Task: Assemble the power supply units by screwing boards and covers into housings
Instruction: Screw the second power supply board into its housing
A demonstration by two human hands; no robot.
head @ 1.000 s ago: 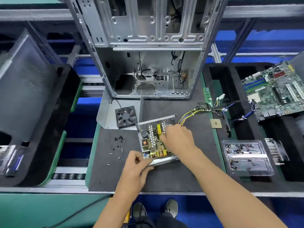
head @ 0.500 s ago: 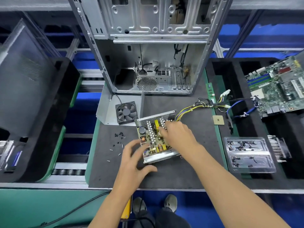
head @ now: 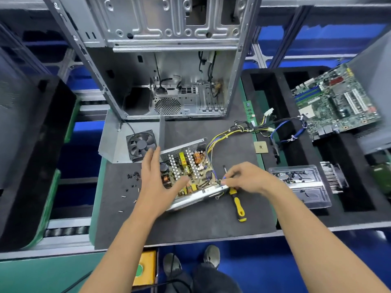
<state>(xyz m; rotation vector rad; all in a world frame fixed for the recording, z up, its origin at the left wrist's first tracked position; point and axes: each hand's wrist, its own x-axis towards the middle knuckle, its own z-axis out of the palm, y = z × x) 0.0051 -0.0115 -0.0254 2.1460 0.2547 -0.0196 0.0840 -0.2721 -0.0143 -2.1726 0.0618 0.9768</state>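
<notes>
Two hands at the open silver power-supply housing with its green component board [head: 186, 172] on the dark mat [head: 190, 225]. Left hand [head: 156, 182], fingers spread, rests across the board, likely steadying. Right hand [head: 245, 178] pinches blue wires at the housing's near-right corner; yellow-and-black screwdriver [head: 238, 203] lies beside, within reach.

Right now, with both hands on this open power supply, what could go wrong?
1. The left hand lies open over the bare board; pressing could bend components.
2. The right hand pinches something small at the housing corner, near the blue wires; a wire could get trapped.
3. Loose screws lie scattered on the mat; a forearm could sweep them off.
</notes>
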